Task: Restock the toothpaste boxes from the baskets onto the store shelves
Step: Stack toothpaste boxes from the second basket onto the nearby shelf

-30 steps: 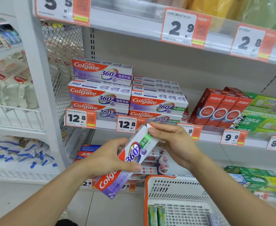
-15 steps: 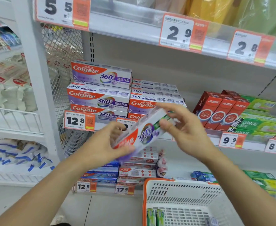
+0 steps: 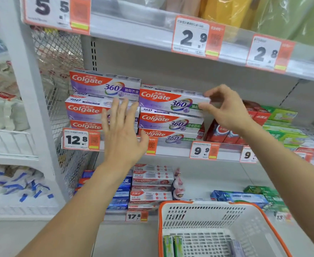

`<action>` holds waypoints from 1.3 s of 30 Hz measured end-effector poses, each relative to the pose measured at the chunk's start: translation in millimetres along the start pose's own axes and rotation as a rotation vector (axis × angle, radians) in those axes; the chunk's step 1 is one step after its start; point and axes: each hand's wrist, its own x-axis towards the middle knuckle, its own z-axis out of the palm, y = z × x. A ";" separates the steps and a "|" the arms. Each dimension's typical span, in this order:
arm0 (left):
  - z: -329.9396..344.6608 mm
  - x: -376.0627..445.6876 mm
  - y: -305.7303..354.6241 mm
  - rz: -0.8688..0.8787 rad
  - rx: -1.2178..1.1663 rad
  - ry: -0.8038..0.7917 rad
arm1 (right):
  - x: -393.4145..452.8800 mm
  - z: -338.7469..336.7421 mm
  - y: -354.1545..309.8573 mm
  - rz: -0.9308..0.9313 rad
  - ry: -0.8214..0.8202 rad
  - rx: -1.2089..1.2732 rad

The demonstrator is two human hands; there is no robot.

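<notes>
Nearest to me, low at the right, stands the white perforated plastic basket with an orange rim (image 3: 215, 217); it sits just below the shelving so stock is within easy reach, and at its bottom lie two green upright toothpaste boxes (image 3: 173, 245) beside a pale purple box (image 3: 235, 246), still to be shelved, I judge. Above it both forearms reach up and forward; the left hand (image 3: 122, 134) is spread flat with straight fingers and holds nothing, hovering in front of the left stack of purple and red Colgate boxes (image 3: 85, 110), perhaps ready to steady or square it; whether it touches the cardboard I cannot tell. The right hand (image 3: 225, 106) pinches the right end of the purple-and-white Colgate 360 toothpaste box (image 3: 173, 101) between thumb and curled fingers; gripping the end leaves the long face free to slide in label outward, matching its neighbours. That box lies flat on top of the right stack on the white metal middle shelf (image 3: 173, 147), level with the price rail marked 12.8; it seems nearly seated, needing only a push back flush. Beyond the right wrist stand red toothpaste cartons (image 3: 217, 132), then green ones (image 3: 284, 115); farther up runs the upper shelf rail with orange price tags (image 3: 197, 37).
</notes>
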 end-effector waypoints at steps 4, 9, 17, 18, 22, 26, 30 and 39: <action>10.6 4.1 0.7 0.025 0.073 -0.076 | 8.2 -1.2 -10.0 -0.129 -0.119 -0.305; 20.5 4.8 1.6 -0.018 0.117 -0.107 | 26.0 8.6 -24.7 -0.246 -0.260 -0.409; 22.1 3.5 1.0 -0.023 0.127 -0.109 | 41.9 16.3 -17.4 -0.195 -0.229 -0.447; 22.2 4.0 0.6 -0.022 0.120 -0.106 | 42.2 18.1 -16.7 -0.199 -0.221 -0.438; 21.5 4.3 0.4 -0.029 0.070 -0.102 | 39.6 24.7 -16.9 -0.220 -0.194 -0.423; 18.2 1.0 12.2 0.036 -0.118 0.141 | 12.9 25.4 -17.8 -0.297 -0.042 -0.412; 26.7 -12.9 37.3 0.184 -0.414 0.167 | -69.8 18.6 1.4 -0.498 0.238 -0.193; 140.4 -143.7 87.1 0.358 0.123 -1.408 | -277.2 53.1 269.9 0.703 -0.328 -0.095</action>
